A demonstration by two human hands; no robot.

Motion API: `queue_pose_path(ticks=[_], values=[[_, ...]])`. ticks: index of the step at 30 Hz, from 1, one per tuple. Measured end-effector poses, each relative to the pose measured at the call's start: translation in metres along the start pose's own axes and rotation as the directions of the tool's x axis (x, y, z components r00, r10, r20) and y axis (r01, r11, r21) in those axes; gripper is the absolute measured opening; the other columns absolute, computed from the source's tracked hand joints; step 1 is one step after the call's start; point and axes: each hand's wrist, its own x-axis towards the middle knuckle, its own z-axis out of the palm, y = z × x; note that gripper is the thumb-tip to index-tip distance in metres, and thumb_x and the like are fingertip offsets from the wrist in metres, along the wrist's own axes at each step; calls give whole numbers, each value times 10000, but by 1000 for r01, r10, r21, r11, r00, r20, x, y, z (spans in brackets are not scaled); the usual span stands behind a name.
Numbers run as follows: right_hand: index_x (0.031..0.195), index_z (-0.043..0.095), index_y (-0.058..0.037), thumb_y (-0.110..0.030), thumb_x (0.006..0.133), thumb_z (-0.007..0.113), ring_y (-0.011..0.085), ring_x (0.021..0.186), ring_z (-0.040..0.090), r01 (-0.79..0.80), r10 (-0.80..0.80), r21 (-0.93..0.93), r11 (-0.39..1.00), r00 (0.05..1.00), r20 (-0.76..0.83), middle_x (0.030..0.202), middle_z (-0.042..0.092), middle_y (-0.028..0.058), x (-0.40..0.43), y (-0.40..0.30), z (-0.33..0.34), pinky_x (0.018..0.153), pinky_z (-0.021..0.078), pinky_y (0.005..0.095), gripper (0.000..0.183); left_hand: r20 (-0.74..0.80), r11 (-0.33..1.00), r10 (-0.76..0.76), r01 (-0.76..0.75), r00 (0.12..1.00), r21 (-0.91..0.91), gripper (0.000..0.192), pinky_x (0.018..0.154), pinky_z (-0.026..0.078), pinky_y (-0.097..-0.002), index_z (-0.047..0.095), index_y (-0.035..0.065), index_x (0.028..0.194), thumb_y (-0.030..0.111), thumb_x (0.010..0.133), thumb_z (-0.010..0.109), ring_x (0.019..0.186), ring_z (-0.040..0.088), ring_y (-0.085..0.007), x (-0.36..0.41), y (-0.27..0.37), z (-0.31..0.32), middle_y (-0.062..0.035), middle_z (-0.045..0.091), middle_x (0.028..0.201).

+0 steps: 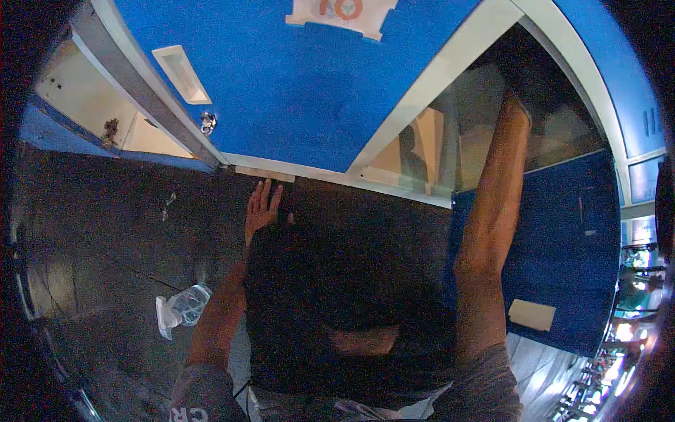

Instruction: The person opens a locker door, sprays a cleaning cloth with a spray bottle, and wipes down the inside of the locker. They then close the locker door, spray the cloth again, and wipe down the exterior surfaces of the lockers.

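Note:
My left hand [263,206] is low by the base of the blue lockers, fingers apart and nothing in it. Its fingertips are close to the bottom edge of the closed blue locker door [295,89]; whether they touch anything is unclear. My right forearm [493,211] reaches into an open locker compartment [406,163]. Dark shadow inside hides my right hand and anything it may hold. The open blue locker door [564,227] hangs to the right of that arm. A clear spray bottle [192,306] with a white trigger head is beside my left forearm.
Another locker compartment [84,89] is open at the upper left. The closed door carries a recessed handle [182,74], a metal lock [208,123] and a taped sheet [343,16] with writing. A pale rectangle [531,314] is on the open door. Dark floor [116,227] stretches left.

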Motion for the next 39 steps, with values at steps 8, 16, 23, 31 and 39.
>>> queue_pose_path(ticks=[8,16,23,31,39], values=[[1064,580,31,-490,714,662,390,1045,587,-221,215,-303,927,975,-53,1150,567,273,53,6,2,866,474,517,634,-59,998,63,-64,996,-18,623,1080,286,-470,324,119,1423,378,886,507,1359,289,-340,-3,-23,21,-165,245,1495],[1060,578,36,-511,709,662,391,1041,591,-298,230,-499,814,953,-194,1159,562,277,22,-8,-15,857,479,524,656,-124,997,70,-66,990,38,538,1066,325,-441,329,126,1418,254,920,488,1374,274,-314,-17,-26,30,-141,244,1502],[1057,602,-14,-505,731,648,387,1013,600,-189,248,-575,796,969,24,1169,576,229,41,17,-46,834,493,497,592,-55,906,118,-85,991,415,537,1069,318,-445,373,120,1384,333,907,498,1373,273,-301,-7,-35,55,-140,271,1487],[1081,591,-18,-494,751,632,372,1019,593,-3,42,-251,968,988,151,1179,571,223,41,21,16,846,483,480,580,-65,996,55,-59,996,-60,561,1061,299,-487,385,103,1369,336,878,527,1342,301,-359,-16,-25,25,-171,311,1455],[1105,580,-23,-483,772,617,357,1024,586,-69,71,-71,995,997,26,1188,566,217,177,42,9,858,473,463,569,28,998,-23,24,999,-55,658,1071,271,-512,370,106,1380,403,830,575,1351,278,-364,-7,-12,5,-172,294,1462]])
